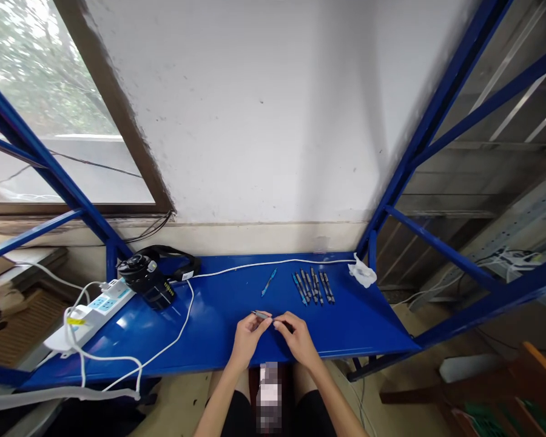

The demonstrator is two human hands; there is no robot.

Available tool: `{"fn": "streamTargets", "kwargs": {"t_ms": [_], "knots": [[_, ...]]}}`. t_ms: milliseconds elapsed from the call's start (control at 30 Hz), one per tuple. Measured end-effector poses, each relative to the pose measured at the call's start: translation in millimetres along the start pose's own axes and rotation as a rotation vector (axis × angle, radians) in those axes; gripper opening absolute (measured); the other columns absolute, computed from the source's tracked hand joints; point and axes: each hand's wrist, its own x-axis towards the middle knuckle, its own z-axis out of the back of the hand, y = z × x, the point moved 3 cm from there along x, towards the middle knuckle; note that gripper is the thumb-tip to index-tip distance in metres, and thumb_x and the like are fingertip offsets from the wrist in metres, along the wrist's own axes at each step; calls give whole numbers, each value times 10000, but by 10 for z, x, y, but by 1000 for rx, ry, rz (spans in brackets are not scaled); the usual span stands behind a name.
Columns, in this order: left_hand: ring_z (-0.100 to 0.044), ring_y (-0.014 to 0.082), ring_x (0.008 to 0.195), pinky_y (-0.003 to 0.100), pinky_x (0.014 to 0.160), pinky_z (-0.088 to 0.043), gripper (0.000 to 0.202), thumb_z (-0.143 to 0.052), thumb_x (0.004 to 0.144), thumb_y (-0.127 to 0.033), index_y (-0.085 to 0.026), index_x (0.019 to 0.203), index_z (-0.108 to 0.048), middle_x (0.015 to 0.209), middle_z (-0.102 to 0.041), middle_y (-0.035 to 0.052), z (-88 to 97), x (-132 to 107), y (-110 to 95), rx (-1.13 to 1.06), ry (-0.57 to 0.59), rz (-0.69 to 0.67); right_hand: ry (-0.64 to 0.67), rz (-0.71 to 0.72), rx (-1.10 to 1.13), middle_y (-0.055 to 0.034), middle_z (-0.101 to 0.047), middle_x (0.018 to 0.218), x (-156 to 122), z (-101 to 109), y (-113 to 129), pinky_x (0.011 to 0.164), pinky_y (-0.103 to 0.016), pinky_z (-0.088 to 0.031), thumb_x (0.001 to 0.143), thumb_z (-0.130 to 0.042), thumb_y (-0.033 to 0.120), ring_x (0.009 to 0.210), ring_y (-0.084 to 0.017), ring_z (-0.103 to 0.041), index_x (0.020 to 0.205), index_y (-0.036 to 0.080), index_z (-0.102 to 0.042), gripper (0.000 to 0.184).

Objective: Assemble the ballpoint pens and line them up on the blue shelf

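Observation:
Near the front edge of the blue table (218,331), my left hand (248,338) is closed around a pen (261,314), gripped between thumb and fingers. My right hand (296,340) is just beside it, fingertips pinched together close to the pen's end. A small dark piece seems to be in that pinch, too small to name. Beyond my hands lies a single blue pen (269,283), tilted on the table. To its right, several dark pens (313,286) lie side by side in a slanted row.
A white power strip (91,318) with cables and a black bag-like item (150,282) occupy the left side. One white cable (255,264) runs along the back. A crumpled white tissue (363,272) rests at the back right. Blue frame posts (370,243) flank the table before a white wall.

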Motion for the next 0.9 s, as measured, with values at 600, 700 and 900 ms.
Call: {"fn": "streamTargets", "kwargs": {"t_ms": [600,700,900], "knots": [[-776,260,933,354,893,-620,321,-874,900,-488,-182,996,-877,1011,-834,108,-19,-10,-119,15,74,-20,30,-106,76,6,-627,827,-16,18,17,700,-281,-414,1068,-635,591,734,-165,-556,918,223,-641,398],[-771,247,908,340,870,-616,307,-873,907,-473,-182,1006,-877,1001,-830,103,-11,-12,-128,34,80,-20,64,-99,50,9,-600,748,-10,26,45,720,-289,-400,1130,-523,568,726,-163,-552,783,215,-611,503],[-778,265,947,352,883,-625,312,-864,921,-480,-180,1010,-877,1023,-828,114,-3,-9,-145,35,82,-18,71,-106,88,8,-642,840,10,39,57,701,-275,-424,1077,-645,571,753,-165,-564,945,227,-660,369]]}}
